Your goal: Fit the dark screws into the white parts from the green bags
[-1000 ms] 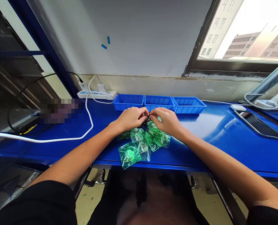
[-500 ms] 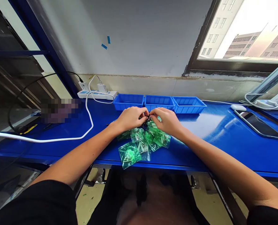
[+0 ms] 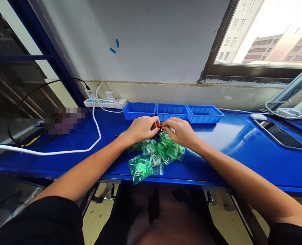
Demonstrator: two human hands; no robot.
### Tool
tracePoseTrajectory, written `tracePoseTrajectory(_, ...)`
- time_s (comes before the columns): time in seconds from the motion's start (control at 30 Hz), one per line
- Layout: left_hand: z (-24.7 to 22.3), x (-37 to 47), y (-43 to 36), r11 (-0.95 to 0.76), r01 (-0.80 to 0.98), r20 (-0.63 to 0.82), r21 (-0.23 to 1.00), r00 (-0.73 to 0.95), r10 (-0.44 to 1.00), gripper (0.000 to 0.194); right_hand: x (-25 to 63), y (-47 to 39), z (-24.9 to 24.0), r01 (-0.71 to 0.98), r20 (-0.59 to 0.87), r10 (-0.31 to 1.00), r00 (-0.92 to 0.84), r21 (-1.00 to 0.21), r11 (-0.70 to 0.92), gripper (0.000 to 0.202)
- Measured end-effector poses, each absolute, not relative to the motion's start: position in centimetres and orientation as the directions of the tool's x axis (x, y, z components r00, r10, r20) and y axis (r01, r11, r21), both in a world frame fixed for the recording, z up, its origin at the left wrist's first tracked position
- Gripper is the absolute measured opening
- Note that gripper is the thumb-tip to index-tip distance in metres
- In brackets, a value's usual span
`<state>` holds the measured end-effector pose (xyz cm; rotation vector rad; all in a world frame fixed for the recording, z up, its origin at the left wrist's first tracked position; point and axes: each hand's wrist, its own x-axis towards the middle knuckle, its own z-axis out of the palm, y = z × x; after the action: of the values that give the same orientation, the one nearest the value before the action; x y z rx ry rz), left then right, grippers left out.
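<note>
My left hand [image 3: 144, 128] and my right hand [image 3: 178, 130] meet over the table, fingertips almost touching. Each is closed in a pinch around small dark pieces [image 3: 160, 128], too small to name. More dark bits lie beneath the fingers, partly hidden by them. Just in front of the hands is a heap of clear green-tinted plastic packets [image 3: 163, 149] with small white and metallic parts inside. One packet [image 3: 140, 168] sits nearest me, overlapping the table's front edge.
Three blue bins [image 3: 173, 111] stand in a row behind my hands. A power strip [image 3: 105, 102] with a white cable [image 3: 96, 127] is at left. To the right lie a phone [image 3: 281, 134] and a white case [image 3: 258, 116] on the blue table [image 3: 232, 163].
My right fingertips have shifted slightly, and the dark pieces between the hands sit a little differently. The packets and bins stay where they were.
</note>
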<state>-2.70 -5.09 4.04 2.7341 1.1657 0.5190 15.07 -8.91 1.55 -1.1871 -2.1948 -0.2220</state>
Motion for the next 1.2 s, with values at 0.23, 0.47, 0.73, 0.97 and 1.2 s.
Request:
tracePoseTrajectory(0.23,4.17,-2.70,-5.19,-0.693,0.683,0.261,0.230,0.643,0.720,0.016,14.99,-9.01,1.58,0.799,0.591,0.696,-0.408,-0.138,0.586,0.015)
tracePoseTrajectory(0.47,4.14,-2.71,-5.08,-0.700,0.675,0.271,0.234,0.646,0.713,0.017,14.99,-9.01,1.58,0.800,0.584,0.703,-0.405,-0.146,0.582,0.015)
tracePoseTrajectory(0.73,4.15,-2.72,-5.12,-0.693,0.678,0.269,0.245,0.639,0.721,0.017,14.92,-9.09,1.73,0.814,0.570,0.724,-0.388,-0.156,0.559,0.015)
tracePoseTrajectory(0.97,4.00,-2.70,-4.99,-0.696,0.672,0.270,0.254,0.642,0.718,0.019,14.90,-9.13,1.77,0.824,0.563,0.737,-0.375,-0.162,0.543,0.014)
tracePoseTrajectory(1.2,3.88,-2.78,-4.83,-0.698,0.670,0.266,0.254,0.645,0.716,0.022,14.91,-9.08,1.81,0.837,0.556,0.749,-0.361,-0.161,0.523,0.014)
